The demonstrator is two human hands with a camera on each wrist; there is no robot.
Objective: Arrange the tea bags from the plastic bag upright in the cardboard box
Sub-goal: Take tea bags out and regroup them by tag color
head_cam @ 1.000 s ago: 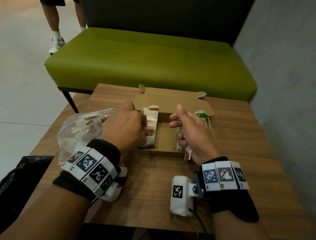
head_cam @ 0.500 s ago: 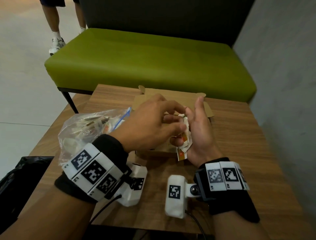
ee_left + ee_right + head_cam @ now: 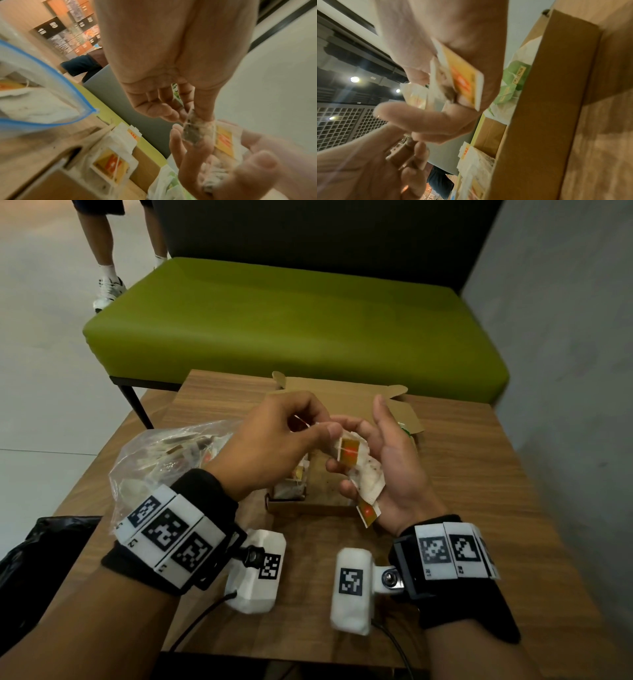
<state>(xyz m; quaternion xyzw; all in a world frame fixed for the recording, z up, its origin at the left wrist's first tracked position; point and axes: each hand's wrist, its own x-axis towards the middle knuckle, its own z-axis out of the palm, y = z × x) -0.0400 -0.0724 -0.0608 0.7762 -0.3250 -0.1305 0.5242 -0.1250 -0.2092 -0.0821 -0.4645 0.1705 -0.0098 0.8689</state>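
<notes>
Above the open cardboard box (image 3: 308, 507), my right hand (image 3: 368, 433) lies palm up, fingers curled round a small stack of white tea bags (image 3: 363, 474) with yellow-orange tags. My left hand (image 3: 329, 428) reaches across and pinches one tea bag (image 3: 193, 133) at the top of that stack between thumb and fingers. Several tea bags (image 3: 295, 484) stand along the box's left side, and some green ones (image 3: 513, 81) lie at its right. The clear plastic bag (image 3: 164, 453) with a blue zip edge (image 3: 51, 75) lies left of the box, with more tea bags inside.
The box sits on a small wooden table (image 3: 479, 474) with its lid (image 3: 342, 398) folded back toward a green bench (image 3: 291, 330). A black bag (image 3: 34, 549) is at the table's left edge. A person's legs (image 3: 109, 268) stand far left. A grey wall runs on the right.
My left hand has come out of the box's left side and crossed to my right hand. The right hand has turned palm up and opened out its stack, which the left hand now pinches.
</notes>
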